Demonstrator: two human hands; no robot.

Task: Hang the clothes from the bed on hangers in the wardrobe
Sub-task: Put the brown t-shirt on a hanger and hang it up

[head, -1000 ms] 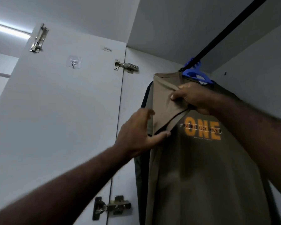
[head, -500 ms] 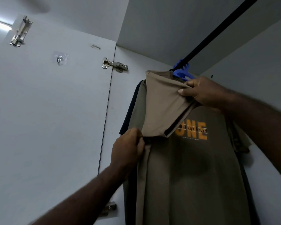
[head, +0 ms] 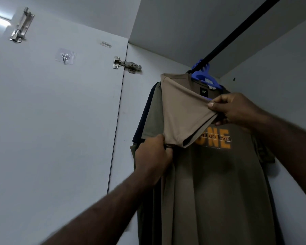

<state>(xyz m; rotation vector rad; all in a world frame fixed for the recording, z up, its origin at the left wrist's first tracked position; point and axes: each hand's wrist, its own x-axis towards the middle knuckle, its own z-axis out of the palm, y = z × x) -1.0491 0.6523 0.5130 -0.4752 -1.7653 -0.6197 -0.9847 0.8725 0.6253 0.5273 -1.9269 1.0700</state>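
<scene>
Smoothing the tan T-shirt (head: 180, 112) onto its blue hanger (head: 204, 76) looks like the step in hand, and it likely goes best with gentle, opposed pulls. The left hand (head: 153, 156) pinches the sleeve hem low down, the right hand (head: 237, 108) pinches the cloth's edge near the collar, thumb on top, and the fabric is taut between them. Easing the sleeve outward and down, rather than tugging, should stop the hanger from slipping off the black rail (head: 237, 32). The shirt hangs inside the wardrobe, just in front of an olive printed T-shirt (head: 219, 183) and a navy garment (head: 143, 117). Its long axis runs vertically, collar up at the hanger, hem out of frame; the held sleeve slants from lower left to upper right.
</scene>
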